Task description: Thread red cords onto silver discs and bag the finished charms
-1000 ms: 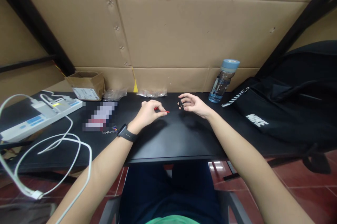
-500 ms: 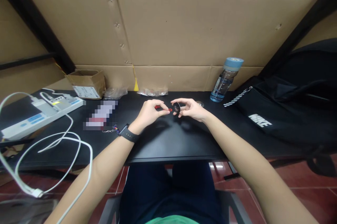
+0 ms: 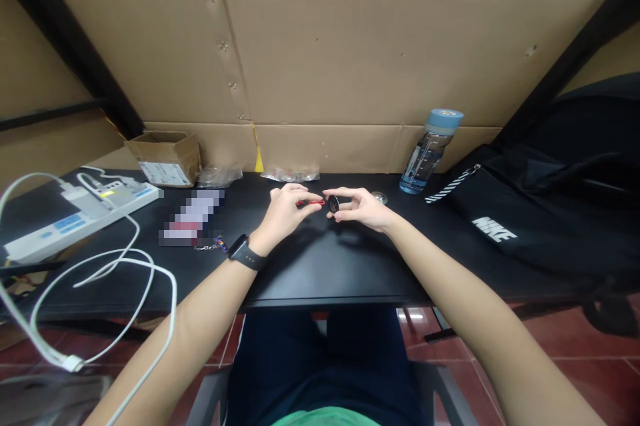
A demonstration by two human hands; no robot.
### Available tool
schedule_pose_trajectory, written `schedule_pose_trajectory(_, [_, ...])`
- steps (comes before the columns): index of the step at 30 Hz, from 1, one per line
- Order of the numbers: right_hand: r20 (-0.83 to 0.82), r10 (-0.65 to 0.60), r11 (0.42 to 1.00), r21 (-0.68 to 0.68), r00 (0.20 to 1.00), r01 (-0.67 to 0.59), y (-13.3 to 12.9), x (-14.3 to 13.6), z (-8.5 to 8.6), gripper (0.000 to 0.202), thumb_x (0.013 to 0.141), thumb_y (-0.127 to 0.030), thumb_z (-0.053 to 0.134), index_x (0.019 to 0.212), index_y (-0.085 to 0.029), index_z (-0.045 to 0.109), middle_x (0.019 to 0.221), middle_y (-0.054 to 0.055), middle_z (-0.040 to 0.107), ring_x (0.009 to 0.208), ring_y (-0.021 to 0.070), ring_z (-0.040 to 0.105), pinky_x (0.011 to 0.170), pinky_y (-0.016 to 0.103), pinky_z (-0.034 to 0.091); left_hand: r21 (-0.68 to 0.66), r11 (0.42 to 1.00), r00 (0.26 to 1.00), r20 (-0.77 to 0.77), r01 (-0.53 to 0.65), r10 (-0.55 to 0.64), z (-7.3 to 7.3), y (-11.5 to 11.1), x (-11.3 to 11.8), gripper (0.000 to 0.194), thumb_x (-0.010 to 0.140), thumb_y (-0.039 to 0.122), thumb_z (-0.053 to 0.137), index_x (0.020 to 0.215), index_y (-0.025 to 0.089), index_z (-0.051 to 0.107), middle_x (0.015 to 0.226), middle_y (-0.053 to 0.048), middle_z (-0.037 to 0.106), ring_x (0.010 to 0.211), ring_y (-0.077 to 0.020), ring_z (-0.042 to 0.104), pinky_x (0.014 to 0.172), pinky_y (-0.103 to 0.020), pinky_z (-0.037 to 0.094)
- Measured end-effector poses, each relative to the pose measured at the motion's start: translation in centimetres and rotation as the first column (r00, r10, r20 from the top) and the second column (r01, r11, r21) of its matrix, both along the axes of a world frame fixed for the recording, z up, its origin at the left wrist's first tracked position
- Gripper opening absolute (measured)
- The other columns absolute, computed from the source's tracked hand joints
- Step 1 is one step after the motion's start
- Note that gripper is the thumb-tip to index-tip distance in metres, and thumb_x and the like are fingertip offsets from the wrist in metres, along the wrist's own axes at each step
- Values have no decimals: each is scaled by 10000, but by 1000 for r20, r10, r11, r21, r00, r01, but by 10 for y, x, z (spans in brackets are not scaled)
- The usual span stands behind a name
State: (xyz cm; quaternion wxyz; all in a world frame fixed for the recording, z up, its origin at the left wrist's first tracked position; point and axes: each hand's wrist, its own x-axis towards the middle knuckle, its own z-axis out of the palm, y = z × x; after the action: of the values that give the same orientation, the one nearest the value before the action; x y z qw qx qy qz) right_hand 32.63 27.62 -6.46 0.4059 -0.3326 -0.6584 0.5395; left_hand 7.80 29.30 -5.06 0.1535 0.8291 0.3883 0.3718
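Note:
Above the black table (image 3: 320, 273), my left hand (image 3: 289, 209) pinches a thin red cord (image 3: 311, 202), whose end reaches toward my right hand. My right hand (image 3: 361, 207) holds a small, round, dark object (image 3: 333, 204) upright between thumb and fingers. The cord's tip is very near the round object; whether they touch I cannot tell. Just behind my right hand lies a small clear, shiny round piece (image 3: 380, 198), partly hidden by the hand.
A blue-lidded bottle (image 3: 431, 153) and a black bag (image 3: 530, 213) stand at the right. On the left are a small cardboard box (image 3: 170, 166), a white power strip (image 3: 85, 223) with looping cables, and a blurred flat item (image 3: 193, 216). Plastic bags (image 3: 290, 174) lie along the back.
The red cord now shows as a longer strand between the fingers of my left hand, instead of a small loop at the fingertips. The round object has shifted slightly left.

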Motion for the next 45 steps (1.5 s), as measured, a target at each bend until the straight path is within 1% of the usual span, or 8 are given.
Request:
schedule_pose_trajectory(6, [68,-32,999,14,997,31,1,0,-1,659,720,-280,922,1348,-273,720,1359,96,608,862,175,774,769,309,640,-13,1000,1000,-12,13,-14,-1,0,0,131,847,257,855,941,348,848,1002,13,826,1197,-262,654,1036,-454,444])
schedule_pose_trajectory(12, [85,-35,999,4,996,35,2,1,-3,667,717,-296,927,1350,-264,717,1328,94,621,837,164,764,772,309,638,2,1000,999,-34,23,-23,-6,3,1,86,812,304,890,861,358,845,946,22,831,1181,-293,652,1075,-521,322])
schedule_pose_trajectory(16, [104,-38,999,1,994,38,3,2,-3,674,711,-306,929,1349,-258,717,1339,102,625,823,164,766,780,321,644,-13,999,998,-54,44,-45,-6,3,0,69,812,320,889,852,356,846,938,16,831,1182,-299,638,1064,-526,285])
schedule_pose_trajectory(20, [112,-37,999,-11,993,39,2,1,-2,673,708,-299,931,1344,-252,716,1314,93,639,832,166,770,792,316,641,-7,998,997,-53,64,-64,-5,2,0,68,806,327,894,851,351,848,925,15,827,1146,-279,634,1059,-503,285])
schedule_pose_trajectory(24, [107,-33,999,-15,994,35,1,1,-2,668,691,-287,939,1320,-243,719,1279,85,660,868,179,771,787,309,639,2,999,998,-36,44,-44,-5,2,1,71,807,331,894,852,360,848,939,18,826,1114,-266,637,1046,-499,276])
schedule_pose_trajectory(31, [85,-25,1000,4,996,25,-2,-2,0,697,666,-266,950,1318,-243,704,1269,72,641,852,147,747,811,314,641,-9,1000,998,-65,15,-16,-6,-2,6,23,844,363,857,847,343,847,963,-2,821,1109,-280,614,1007,-496,281])
schedule_pose_trajectory(36, [60,-28,1000,15,998,27,-1,-2,0,756,648,-243,964,1345,-257,673,1221,47,645,833,114,720,881,323,634,10,1000,996,-94,10,-9,-10,-3,10,70,899,372,806,848,343,843,1003,5,809,1139,-270,600,987,-484,271])
schedule_pose_trajectory(45, [23,-20,1000,-5,1000,20,-1,-6,-2,656,620,-274,980,1202,-214,683,1275,74,652,889,176,767,878,363,654,52,999,995,-95,-10,15,-7,-6,11,63,894,370,815,847,343,845,1051,-9,799,1147,-273,596,950,-475,286])
